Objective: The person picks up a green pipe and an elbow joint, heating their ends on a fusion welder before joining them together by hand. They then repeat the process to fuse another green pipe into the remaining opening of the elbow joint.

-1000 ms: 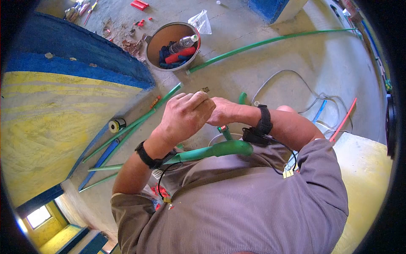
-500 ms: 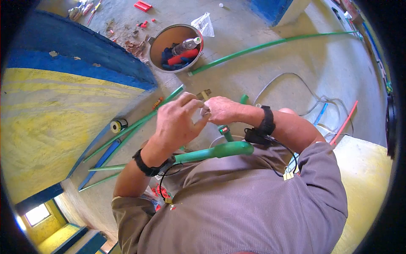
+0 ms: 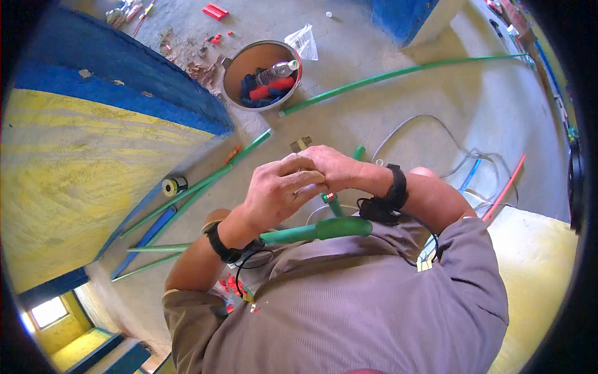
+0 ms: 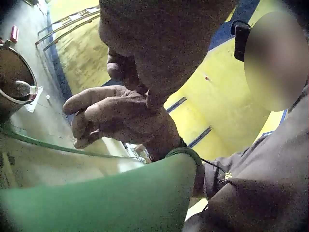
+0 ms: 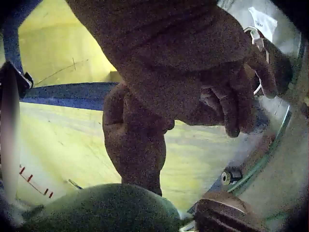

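Note:
Both hands meet over the lap. My left hand (image 3: 277, 190) has bent, partly spread fingers against the fingers of my right hand (image 3: 339, 167). Pale dust marks the fingers; whether something small is between them, I cannot tell. In the left wrist view the right hand (image 4: 120, 113) shows loosely curled fingers beneath the left. Across the lap, just below the hands, lies a green pipe (image 3: 289, 235) with a thicker end (image 3: 342, 228). A green tool with a lit red display (image 3: 329, 197) stands close by the fingertips. Past them sits a brass-coloured fitting (image 3: 300, 144).
A bucket (image 3: 232, 68) holding a plastic bottle (image 3: 274, 73) and red and blue pieces stands ahead. One long green pipe (image 3: 405, 76) runs right; others lie left beside a spool (image 3: 174, 186). A grey cable (image 3: 436, 124) loops at right. A blue-and-yellow wall (image 3: 106, 156) rises left.
The left hand was closed against the right, then drew back with parted fingers, and now touches the right fingers again. The hands sit slightly lower in view, and more of the fitting shows.

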Motion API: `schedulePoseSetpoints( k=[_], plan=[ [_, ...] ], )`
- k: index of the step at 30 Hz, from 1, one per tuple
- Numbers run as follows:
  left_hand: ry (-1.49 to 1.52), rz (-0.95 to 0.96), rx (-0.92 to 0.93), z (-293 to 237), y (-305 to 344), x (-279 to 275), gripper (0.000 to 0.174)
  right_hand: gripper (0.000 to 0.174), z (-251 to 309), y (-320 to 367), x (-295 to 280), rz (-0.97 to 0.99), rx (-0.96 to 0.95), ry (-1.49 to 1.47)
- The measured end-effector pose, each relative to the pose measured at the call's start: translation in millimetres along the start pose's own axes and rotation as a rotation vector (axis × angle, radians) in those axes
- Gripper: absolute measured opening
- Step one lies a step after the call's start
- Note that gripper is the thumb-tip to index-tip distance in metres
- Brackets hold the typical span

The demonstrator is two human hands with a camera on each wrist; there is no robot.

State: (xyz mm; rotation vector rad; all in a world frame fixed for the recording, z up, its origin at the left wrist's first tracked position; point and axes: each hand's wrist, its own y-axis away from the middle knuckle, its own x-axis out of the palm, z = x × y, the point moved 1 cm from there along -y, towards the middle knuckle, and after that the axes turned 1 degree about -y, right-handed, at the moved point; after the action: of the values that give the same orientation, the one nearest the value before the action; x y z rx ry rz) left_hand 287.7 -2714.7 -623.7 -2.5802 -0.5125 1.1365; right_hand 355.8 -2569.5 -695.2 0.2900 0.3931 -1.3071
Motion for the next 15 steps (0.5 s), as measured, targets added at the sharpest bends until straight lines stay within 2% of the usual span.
schedulePoseSetpoints(
  k=[3,5,8,12,15],
  plan=[
    [0.021,-0.050,0.035,1.2,0.3,3.4,0.031,0.033,7.6,-1.2,-3.3,-0.001,0.024,0.072],
    [0.037,-0.029,0.030,0.6,0.9,5.5,0.040,0.043,6.2,-1.5,-1.7,0.025,-0.008,0.155],
    [-0.018,-0.018,0.106,-0.8,0.4,4.7,0.048,0.041,20.3,0.2,-10.1,0.058,-0.008,0.024],
    [-0.132,0.047,0.122,-3.6,-3.4,-0.8,0.047,0.036,23.2,-1.2,-15.4,0.105,0.008,-0.035],
    [-0.140,-0.005,0.214,5.5,-0.4,-6.4,0.045,0.034,26.8,-2.1,-12.1,0.006,-0.055,0.031]
  ],
)
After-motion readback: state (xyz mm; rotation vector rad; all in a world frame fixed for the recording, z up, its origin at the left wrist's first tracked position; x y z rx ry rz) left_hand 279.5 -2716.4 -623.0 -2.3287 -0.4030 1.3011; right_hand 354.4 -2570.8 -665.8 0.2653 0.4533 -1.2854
